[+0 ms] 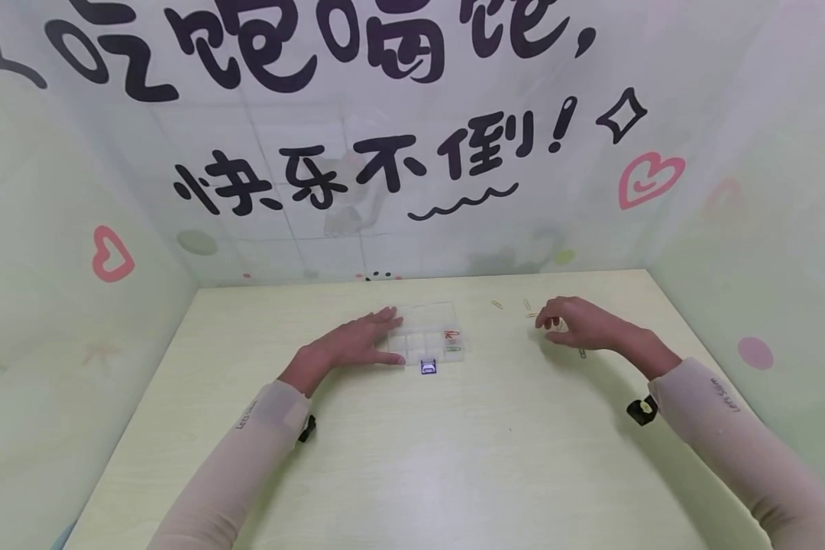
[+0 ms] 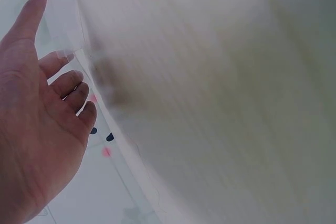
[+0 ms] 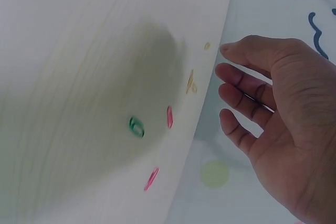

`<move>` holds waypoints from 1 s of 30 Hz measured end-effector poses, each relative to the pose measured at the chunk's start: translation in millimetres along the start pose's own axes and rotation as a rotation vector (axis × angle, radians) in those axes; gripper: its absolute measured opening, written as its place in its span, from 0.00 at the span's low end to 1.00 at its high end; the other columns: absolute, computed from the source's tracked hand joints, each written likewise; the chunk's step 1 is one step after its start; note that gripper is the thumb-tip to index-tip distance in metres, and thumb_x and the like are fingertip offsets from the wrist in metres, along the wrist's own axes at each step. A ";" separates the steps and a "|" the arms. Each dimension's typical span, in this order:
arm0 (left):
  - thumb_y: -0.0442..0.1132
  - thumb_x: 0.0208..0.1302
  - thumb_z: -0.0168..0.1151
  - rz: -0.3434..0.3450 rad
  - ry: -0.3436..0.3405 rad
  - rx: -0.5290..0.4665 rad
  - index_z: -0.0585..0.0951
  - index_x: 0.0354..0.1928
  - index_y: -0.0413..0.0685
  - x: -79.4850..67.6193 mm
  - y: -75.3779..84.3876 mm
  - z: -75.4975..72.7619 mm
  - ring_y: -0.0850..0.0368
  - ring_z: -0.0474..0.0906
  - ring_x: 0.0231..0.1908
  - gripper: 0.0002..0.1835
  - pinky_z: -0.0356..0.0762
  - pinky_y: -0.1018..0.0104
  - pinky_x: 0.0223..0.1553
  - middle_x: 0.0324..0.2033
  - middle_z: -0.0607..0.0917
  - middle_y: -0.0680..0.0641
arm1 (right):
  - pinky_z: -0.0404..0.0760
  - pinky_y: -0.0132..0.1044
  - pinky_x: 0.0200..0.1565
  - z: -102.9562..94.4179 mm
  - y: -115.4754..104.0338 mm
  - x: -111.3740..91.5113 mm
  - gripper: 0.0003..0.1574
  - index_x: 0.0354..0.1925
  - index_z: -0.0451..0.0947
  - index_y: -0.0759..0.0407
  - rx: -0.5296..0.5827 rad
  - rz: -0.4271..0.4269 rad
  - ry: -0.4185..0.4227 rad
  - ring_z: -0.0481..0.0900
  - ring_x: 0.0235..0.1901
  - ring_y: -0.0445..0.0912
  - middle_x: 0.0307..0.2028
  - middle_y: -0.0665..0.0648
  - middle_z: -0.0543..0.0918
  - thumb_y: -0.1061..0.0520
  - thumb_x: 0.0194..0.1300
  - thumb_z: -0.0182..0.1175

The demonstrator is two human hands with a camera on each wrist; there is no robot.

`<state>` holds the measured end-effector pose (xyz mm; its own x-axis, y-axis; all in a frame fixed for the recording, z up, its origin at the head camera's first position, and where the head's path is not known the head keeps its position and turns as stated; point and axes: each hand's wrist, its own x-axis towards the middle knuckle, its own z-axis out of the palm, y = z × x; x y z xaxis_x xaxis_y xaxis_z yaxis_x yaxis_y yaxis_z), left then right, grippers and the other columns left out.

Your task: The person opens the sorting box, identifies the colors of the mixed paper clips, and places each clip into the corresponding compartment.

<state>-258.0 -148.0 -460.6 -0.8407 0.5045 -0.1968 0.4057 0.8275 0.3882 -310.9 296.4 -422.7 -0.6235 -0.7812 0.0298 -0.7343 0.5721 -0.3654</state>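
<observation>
A clear divided plastic box (image 1: 422, 315) lies on the table with a blue-and-white piece (image 1: 428, 367) at its front edge. A red paper clip (image 1: 451, 334) and a green paper clip (image 1: 453, 349) sit in its right-hand compartments. Against the box's left side rests my left hand (image 1: 347, 342), fingers and thumb spread. My right hand (image 1: 580, 325) hovers over loose paper clips, fingers loosely bent and nothing visible between them. Below it in the right wrist view are a green paper clip (image 3: 136, 127), red paper clips (image 3: 169, 117) and yellow paper clips (image 3: 189, 81).
More yellow paper clips (image 1: 497, 304) lie left of the right hand, toward the back of the table (image 1: 412, 458). A wall with black lettering (image 1: 385, 160) stands behind the table, and side walls rise left and right. Each forearm has a dark wrist device (image 1: 642, 410).
</observation>
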 end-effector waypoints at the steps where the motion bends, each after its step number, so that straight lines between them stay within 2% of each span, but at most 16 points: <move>1: 0.76 0.54 0.57 0.000 0.001 -0.001 0.57 0.76 0.53 -0.1 0.1 -0.2 0.49 0.45 0.76 0.54 0.50 0.47 0.72 0.77 0.50 0.49 | 0.79 0.47 0.42 -0.3 2.3 -2.6 0.13 0.44 0.83 0.62 0.001 0.005 0.005 0.79 0.38 0.48 0.38 0.57 0.83 0.66 0.59 0.65; 10: 0.76 0.54 0.56 -0.001 -0.001 0.001 0.57 0.76 0.53 0.3 0.8 0.4 0.49 0.44 0.76 0.54 0.50 0.46 0.72 0.77 0.50 0.48 | 0.79 0.48 0.42 -4.6 18.8 -23.3 0.13 0.42 0.84 0.61 -0.003 0.053 0.008 0.79 0.38 0.48 0.38 0.55 0.84 0.68 0.56 0.66; 17: 0.75 0.55 0.57 0.002 0.004 -0.001 0.57 0.76 0.53 -0.9 2.5 -1.0 0.47 0.45 0.76 0.53 0.50 0.46 0.72 0.77 0.50 0.48 | 0.79 0.49 0.41 -6.2 28.5 -34.7 0.15 0.42 0.85 0.61 -0.001 0.079 -0.020 0.79 0.37 0.49 0.38 0.54 0.84 0.70 0.54 0.67; 22: 0.75 0.54 0.57 -0.003 0.003 0.000 0.56 0.76 0.53 -1.5 2.4 -0.7 0.48 0.45 0.76 0.54 0.50 0.46 0.72 0.77 0.50 0.48 | 0.78 0.47 0.41 -4.4 35.2 -40.3 0.15 0.42 0.85 0.59 0.013 0.100 -0.050 0.78 0.38 0.48 0.38 0.51 0.83 0.69 0.55 0.67; 30: 0.77 0.54 0.55 -0.007 0.002 0.007 0.56 0.76 0.54 -1.7 1.3 0.6 0.49 0.45 0.76 0.54 0.51 0.46 0.72 0.77 0.49 0.49 | 0.77 0.42 0.41 0.4 44.4 -45.5 0.18 0.39 0.85 0.55 0.023 0.123 -0.067 0.77 0.37 0.45 0.36 0.48 0.83 0.71 0.50 0.68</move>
<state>-255.7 -147.6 -460.3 -0.8443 0.4982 -0.1975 0.4023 0.8326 0.3808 -315.0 357.3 -440.6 -0.6890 -0.7205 -0.0782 -0.6462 0.6596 -0.3838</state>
